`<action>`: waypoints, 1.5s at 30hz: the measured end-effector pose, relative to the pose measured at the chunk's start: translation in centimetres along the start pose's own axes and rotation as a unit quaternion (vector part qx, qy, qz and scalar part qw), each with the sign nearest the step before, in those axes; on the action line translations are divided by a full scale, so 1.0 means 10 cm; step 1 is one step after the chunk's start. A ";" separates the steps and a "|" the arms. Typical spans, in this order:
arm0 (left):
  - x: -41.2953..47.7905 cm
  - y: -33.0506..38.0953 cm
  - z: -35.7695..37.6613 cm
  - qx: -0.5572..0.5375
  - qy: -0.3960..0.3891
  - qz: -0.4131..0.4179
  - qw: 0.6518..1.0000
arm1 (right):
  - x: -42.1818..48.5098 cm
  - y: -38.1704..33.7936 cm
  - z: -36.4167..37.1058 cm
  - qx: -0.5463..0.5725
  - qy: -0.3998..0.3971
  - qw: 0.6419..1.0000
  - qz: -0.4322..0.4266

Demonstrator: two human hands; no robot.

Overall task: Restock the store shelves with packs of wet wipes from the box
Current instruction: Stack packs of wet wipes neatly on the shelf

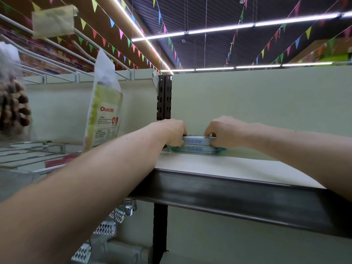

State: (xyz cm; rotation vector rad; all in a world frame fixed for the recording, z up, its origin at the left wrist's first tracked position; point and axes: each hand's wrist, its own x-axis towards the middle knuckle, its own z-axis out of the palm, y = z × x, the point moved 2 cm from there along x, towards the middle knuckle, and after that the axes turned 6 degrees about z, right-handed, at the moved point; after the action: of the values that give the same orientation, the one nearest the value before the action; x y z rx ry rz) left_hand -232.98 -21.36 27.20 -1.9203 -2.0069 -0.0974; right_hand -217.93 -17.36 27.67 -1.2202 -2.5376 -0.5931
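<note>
Just left of wipes, green pouch.

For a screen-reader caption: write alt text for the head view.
The left hand and right hand grip the ends of two stacked wet wipe packs at the back of a pale shelf. A green-and-white pouch is to their left.

shelf: pale flat board, dark metal front lip, pale green back panel behind. on it, at the rear left near the black slotted upright: two packs of wet wipes, flat, stacked one on the other, blue print facing out. lower pack rests on the board
</note>
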 end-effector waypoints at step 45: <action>-2.34 3.92 -1.16 -0.223 0.078 0.506 0.829 | -4.74 0.50 -1.46 -0.060 -0.091 0.823 0.557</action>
State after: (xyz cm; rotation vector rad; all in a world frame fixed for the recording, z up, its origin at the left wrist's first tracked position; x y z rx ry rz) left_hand -191.98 -44.19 23.24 -2.8889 -0.6712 -0.4485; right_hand -184.12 -53.59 22.74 -2.5154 -1.4205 -0.3178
